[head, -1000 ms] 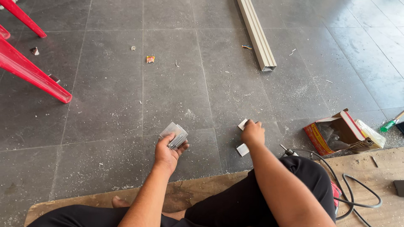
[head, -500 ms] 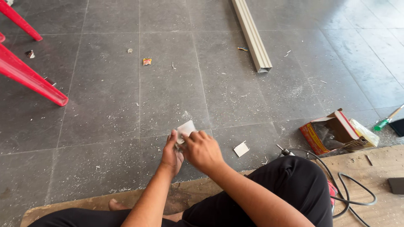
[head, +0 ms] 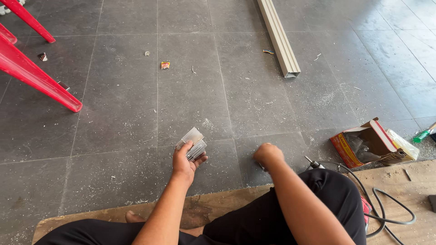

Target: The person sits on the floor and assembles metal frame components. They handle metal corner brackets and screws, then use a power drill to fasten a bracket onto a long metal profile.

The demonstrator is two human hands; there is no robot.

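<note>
Sitting: a person on a board (head: 200,211) laid over the grey tile floor (head: 190,95), legs in dark trousers
Left hand: the left hand (head: 185,162) is raised just above the floor, fingers closed around a stack of thin metal plates (head: 193,143), which fans out above the thumb
Right hand: the right hand (head: 268,154) is down at the floor to the right of the stack, knuckles up and fingers curled under; whether it grips anything cannot be told from this angle
Right side: an open cardboard box (head: 369,144) lies on the tiles, with a black cable (head: 386,204) looping beside the knee
Far floor: a long pale metal channel (head: 278,36) lies well beyond the hands
Left edge: red plastic legs (head: 32,75) slant across the tiles
Litter: a small scrap (head: 165,65) and scattered shavings
</note>
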